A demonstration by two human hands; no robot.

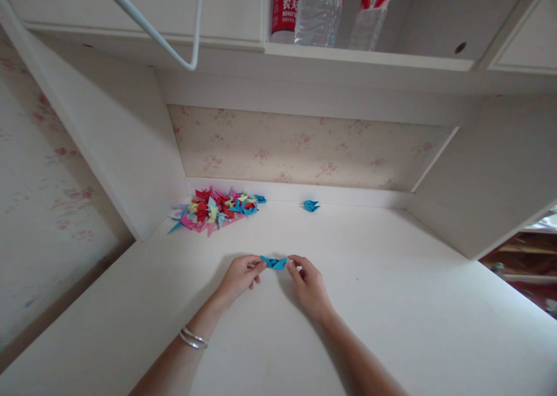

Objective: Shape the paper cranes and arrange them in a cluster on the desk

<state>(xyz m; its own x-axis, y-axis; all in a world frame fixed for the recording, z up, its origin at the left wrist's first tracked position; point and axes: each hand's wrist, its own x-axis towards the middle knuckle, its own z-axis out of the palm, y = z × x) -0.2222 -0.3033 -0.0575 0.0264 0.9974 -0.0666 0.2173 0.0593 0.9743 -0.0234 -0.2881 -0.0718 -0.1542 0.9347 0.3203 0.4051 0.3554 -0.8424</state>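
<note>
A small blue folded paper piece [275, 263], shaped rather like a little boat, is held level between my two hands above the white tabletop. My left hand [242, 275] pinches its left tip between thumb and index finger. At the opposite tip, the thumb and index finger of my right hand [308, 284] close on the other end. Beyond the hands, a blue folded paper figure [311, 206] lies alone near the back edge. To its left is a heaped pile of colourful folded paper figures [211, 209] in red, pink, blue, yellow and pale green.
The white table [391, 303] runs back to a low ledge under floral wallpaper [278, 146]. Side panels [117, 135] enclose it left and right. Overhead, a shelf [369, 57] carries several plastic bottles [317, 10]. A pale bent rod [148, 28] hangs at the upper left.
</note>
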